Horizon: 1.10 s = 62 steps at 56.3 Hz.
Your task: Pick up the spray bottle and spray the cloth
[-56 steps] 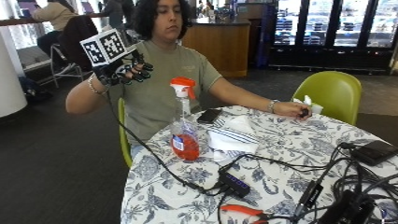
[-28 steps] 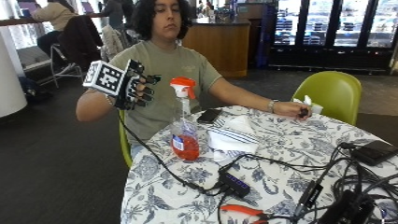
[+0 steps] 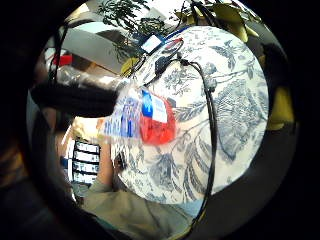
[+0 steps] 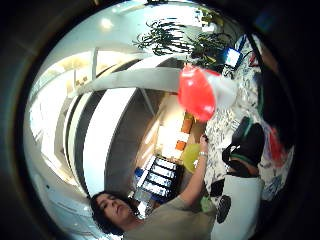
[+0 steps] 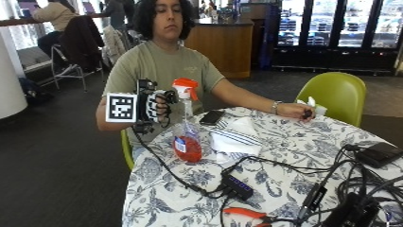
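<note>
The reach is in hand: the gloved right hand [image 5: 154,105], fingers relaxed and holding nothing, nears the bottle [image 5: 186,124] upright on the surface [image 5: 296,161] beside the cloth [image 5: 236,137] (bare hand idle). Next, I judge, it must grip the neck.

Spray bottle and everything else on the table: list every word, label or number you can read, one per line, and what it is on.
No text can be read.
Spray bottle: blue, white and red label, print too blurred to read.
Phone: dark face, no text visible.
Striped cloth: stripes only, no lettering.
</note>
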Motion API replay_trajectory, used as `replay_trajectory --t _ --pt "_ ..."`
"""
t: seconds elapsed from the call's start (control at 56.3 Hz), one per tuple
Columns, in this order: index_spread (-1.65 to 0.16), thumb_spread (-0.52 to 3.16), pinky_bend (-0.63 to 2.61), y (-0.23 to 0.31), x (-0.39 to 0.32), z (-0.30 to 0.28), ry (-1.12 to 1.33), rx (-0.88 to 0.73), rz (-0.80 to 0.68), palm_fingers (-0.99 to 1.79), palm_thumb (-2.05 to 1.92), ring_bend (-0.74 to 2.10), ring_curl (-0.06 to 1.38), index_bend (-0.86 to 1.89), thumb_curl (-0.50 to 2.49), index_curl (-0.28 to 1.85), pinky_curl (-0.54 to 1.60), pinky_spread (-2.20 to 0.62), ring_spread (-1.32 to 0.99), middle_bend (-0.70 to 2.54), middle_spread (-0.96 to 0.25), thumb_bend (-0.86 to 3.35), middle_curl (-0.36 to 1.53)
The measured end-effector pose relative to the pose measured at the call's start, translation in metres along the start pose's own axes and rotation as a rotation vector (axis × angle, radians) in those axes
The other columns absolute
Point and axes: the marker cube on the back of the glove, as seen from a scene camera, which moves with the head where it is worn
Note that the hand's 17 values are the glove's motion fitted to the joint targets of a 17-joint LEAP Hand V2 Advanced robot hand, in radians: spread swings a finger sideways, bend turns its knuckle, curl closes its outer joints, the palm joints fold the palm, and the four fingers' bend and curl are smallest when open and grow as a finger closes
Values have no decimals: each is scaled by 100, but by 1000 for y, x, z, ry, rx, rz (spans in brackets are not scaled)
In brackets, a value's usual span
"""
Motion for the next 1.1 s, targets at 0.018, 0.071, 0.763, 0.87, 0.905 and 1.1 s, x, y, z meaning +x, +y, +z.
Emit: replay_trajectory --t 0.018,0.071,0.763,0.87,0.905,1.1 --pt "-29 75 45 -3 1 1 -11 16 5 115 109 54 37 17 52 35 37 -9 -14 27 -9 5 38" --pt "-29 69 58 -14 4 6 -41 118 -1 133 116 64 43 23 56 39 44 -12 -17 35 -14 8 43" --pt "-28 38 82 19 -4 2 76 -55 45 57 113 92 71 42 79 72 73 -16 -20 65 -19 0 75" --pt "-32 58 73 35 -8 -6 150 -81 -6 41 113 76 62 22 79 60 63 -9 -13 48 -10 0 65" --pt "-33 67 69 45 -11 -9 167 -137 14 38 109 70 59 19 79 57 61 -5 -11 43 -7 -1 62" --pt "-38 95 58 80 -16 -27 305 -324 -18 24 97 48 46 16 72 46 49 11 -1 19 3 -3 49"
